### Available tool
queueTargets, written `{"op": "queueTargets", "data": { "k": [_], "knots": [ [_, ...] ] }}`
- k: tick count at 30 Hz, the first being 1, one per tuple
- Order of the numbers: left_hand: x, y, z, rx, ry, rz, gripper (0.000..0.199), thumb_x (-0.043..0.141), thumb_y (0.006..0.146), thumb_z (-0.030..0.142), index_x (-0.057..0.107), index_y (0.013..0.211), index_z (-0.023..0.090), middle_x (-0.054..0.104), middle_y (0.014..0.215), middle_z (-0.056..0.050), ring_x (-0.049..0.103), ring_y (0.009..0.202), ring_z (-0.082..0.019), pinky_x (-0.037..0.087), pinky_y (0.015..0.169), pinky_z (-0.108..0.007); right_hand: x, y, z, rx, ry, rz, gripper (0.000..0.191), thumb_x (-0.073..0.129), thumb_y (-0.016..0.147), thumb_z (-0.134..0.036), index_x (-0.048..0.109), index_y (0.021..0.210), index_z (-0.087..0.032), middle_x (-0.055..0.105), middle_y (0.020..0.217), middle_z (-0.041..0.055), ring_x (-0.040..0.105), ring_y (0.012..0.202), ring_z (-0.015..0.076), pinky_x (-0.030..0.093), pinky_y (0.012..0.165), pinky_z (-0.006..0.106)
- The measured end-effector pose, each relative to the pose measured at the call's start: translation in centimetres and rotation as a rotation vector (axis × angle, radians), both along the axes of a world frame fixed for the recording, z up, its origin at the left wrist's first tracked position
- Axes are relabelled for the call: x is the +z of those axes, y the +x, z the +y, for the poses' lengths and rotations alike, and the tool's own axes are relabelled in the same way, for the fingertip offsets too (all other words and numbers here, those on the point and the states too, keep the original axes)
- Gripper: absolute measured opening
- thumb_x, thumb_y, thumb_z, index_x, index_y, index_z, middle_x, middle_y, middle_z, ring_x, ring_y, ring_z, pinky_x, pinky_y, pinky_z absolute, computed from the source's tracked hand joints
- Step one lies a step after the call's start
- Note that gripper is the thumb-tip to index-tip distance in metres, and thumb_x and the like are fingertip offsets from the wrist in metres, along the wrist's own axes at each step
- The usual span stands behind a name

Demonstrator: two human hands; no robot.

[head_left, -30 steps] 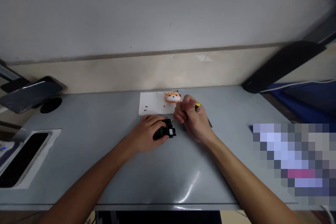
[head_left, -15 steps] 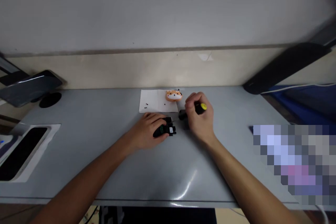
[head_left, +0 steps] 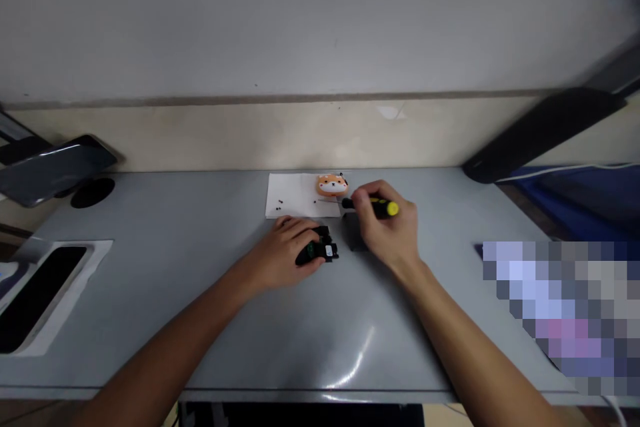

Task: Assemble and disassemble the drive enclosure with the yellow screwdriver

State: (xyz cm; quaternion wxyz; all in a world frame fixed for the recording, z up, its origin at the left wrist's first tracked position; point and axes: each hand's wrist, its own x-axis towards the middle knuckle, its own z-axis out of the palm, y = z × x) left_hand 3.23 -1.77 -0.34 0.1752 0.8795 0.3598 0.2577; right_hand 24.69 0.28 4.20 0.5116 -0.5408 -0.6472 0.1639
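Observation:
My left hand (head_left: 285, 253) is closed around a small black device (head_left: 320, 248) with a green patch and a white label, low on the desk. In my right hand (head_left: 390, 220) is a black and yellow screwdriver (head_left: 383, 207), its thin shaft pointing left. The tip is by a tiny dark screw (head_left: 315, 201) on a white sheet of paper (head_left: 297, 190); whether they touch I cannot tell. More small dark screws (head_left: 279, 205) lie on the paper's left half. Beneath my right hand sits a dark flat piece (head_left: 354, 233), partly hidden.
An orange animal-face case (head_left: 333, 185) rests on the paper's right end. To the left are a phone (head_left: 43, 290) on white paper and a dark screen on a stand (head_left: 63, 170). A black column (head_left: 540, 127) stands at the right, near a blurred-out patch (head_left: 560, 313).
My right hand has lifted the screwdriver tip away from the black device and brought it up over the paper beside the single screw. My left hand keeps its hold.

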Motion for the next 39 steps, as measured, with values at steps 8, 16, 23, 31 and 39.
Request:
{"op": "queueTargets", "data": {
  "k": [8,16,23,31,39],
  "knots": [
    [-0.5,0.6,0.0,0.014,0.018,0.003,0.015,0.066,0.094,0.030,0.061,0.106,0.023,0.065,0.133,-0.007,0.060,0.126,-0.024,0.038,0.111,-0.044,-0.6,-0.9,-0.1,-0.020,-0.080,-0.111,0.033,0.062,0.095,-0.054,0.072,0.093,-0.023,0.074,0.079,0.0020,0.061,0.065,0.0169,0.043,0.065,0.031],
    [-0.8,0.3,-0.1,0.025,-0.003,0.035,0.020,0.068,0.095,0.035,0.061,0.111,0.024,0.064,0.136,-0.006,0.058,0.128,-0.025,0.037,0.113,-0.046,-0.9,-1.0,-0.1,-0.031,-0.106,-0.197,0.032,0.060,0.095,-0.052,0.075,0.093,-0.024,0.078,0.085,0.0017,0.067,0.070,0.0181,0.043,0.065,0.029],
    [0.1,-0.1,-0.5,0.049,0.093,-0.027,0.028,0.065,0.096,0.036,0.058,0.121,0.023,0.053,0.149,-0.012,0.054,0.133,-0.028,0.040,0.114,-0.049,-1.3,-1.3,-0.3,-0.041,-0.079,-0.216,0.031,0.060,0.095,-0.051,0.075,0.096,-0.025,0.079,0.088,0.0021,0.070,0.071,0.0181,0.044,0.065,0.030],
    [-0.2,-0.6,0.3,0.300,0.126,-0.362,0.019,0.053,0.100,0.014,0.064,0.111,0.024,0.061,0.122,-0.007,0.063,0.114,-0.019,0.052,0.102,-0.038,-0.9,-1.0,-0.1,-0.016,-0.059,-0.026,0.033,0.059,0.097,-0.051,0.072,0.089,-0.022,0.076,0.081,0.0030,0.067,0.070,0.0173,0.047,0.067,0.030],
    [-1.1,-0.7,1.6,0.403,-0.047,-0.452,0.022,0.066,0.092,0.014,0.069,0.111,0.025,0.061,0.116,-0.004,0.062,0.090,-0.013,0.056,0.087,-0.031,-0.4,-0.7,0.1,0.057,-0.084,0.267,0.037,0.058,0.098,-0.051,0.069,0.078,-0.021,0.065,0.068,0.0003,0.060,0.064,0.0152,0.047,0.062,0.028]
  ]
}}
